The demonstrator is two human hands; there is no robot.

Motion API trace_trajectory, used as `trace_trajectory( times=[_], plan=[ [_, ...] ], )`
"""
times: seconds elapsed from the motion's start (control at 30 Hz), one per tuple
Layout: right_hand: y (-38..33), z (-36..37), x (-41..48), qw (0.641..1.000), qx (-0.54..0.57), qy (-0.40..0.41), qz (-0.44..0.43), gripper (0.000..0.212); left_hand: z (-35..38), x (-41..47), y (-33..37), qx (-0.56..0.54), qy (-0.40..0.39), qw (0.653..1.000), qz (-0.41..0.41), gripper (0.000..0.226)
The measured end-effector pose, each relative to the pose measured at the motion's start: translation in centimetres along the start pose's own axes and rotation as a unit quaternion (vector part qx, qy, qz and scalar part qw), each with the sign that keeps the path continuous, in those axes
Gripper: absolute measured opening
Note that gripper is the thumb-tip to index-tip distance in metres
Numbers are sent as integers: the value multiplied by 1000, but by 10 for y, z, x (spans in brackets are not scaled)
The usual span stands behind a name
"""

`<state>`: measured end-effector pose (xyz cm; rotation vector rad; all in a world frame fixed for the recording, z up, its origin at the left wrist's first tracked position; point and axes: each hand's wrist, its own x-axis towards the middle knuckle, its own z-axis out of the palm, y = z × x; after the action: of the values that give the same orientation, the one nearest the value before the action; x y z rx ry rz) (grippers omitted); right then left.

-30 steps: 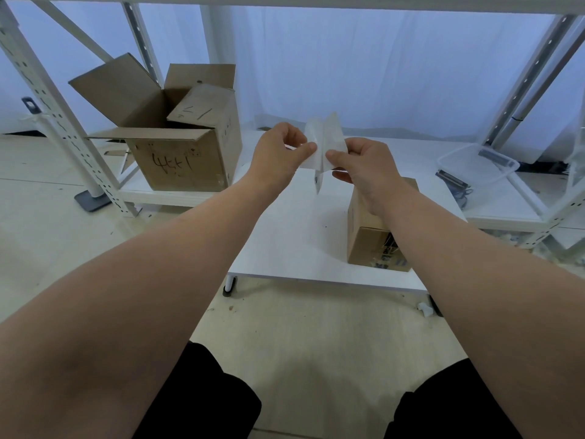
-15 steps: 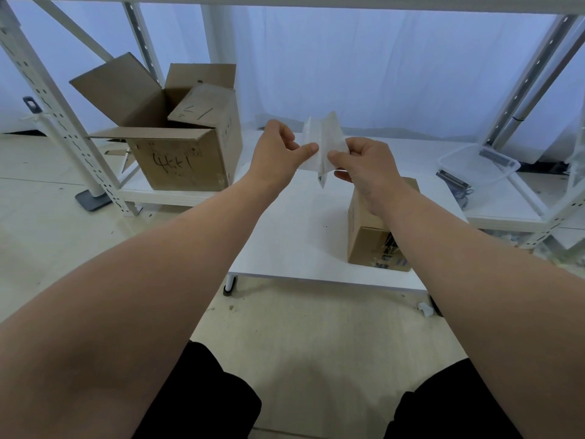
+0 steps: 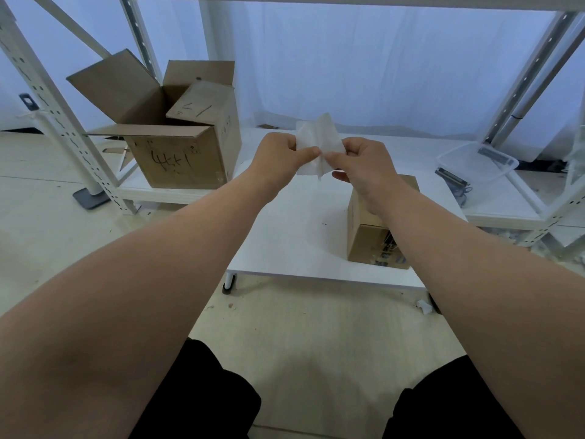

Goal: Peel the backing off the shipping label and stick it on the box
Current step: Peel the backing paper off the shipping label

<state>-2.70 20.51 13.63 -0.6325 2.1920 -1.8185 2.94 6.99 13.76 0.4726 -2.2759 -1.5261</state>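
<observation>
I hold a white shipping label [image 3: 318,138] up in the air above a low white table [image 3: 294,245]. My left hand [image 3: 280,160] pinches its left sheet near the lower edge. My right hand [image 3: 364,163] pinches the right sheet. The two sheets spread apart in a V and meet at the bottom between my thumbs. A small closed cardboard box [image 3: 368,239] stands on the table's right side, under my right forearm, which hides part of it.
A large open cardboard box [image 3: 177,160] with handwriting sits on a low shelf at the left. White metal rack uprights [image 3: 57,122] stand left and right. A clear plastic container [image 3: 478,163] lies on the right shelf.
My left hand has shifted its pinch lower on the label and closer to my right thumb. The two sheets have spread wider apart at the top.
</observation>
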Motion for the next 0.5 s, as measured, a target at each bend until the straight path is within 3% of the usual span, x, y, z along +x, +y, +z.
trace_trajectory(
  times=[0.4,0.5],
  plan=[
    [5,-4,5,999,22,9,21,10,-7,2,-3,-40,36,998,-25,14],
    [6,-2,5,999,33,-7,25,13,-5,2,-2,-61,40,997,-27,17]
  ],
)
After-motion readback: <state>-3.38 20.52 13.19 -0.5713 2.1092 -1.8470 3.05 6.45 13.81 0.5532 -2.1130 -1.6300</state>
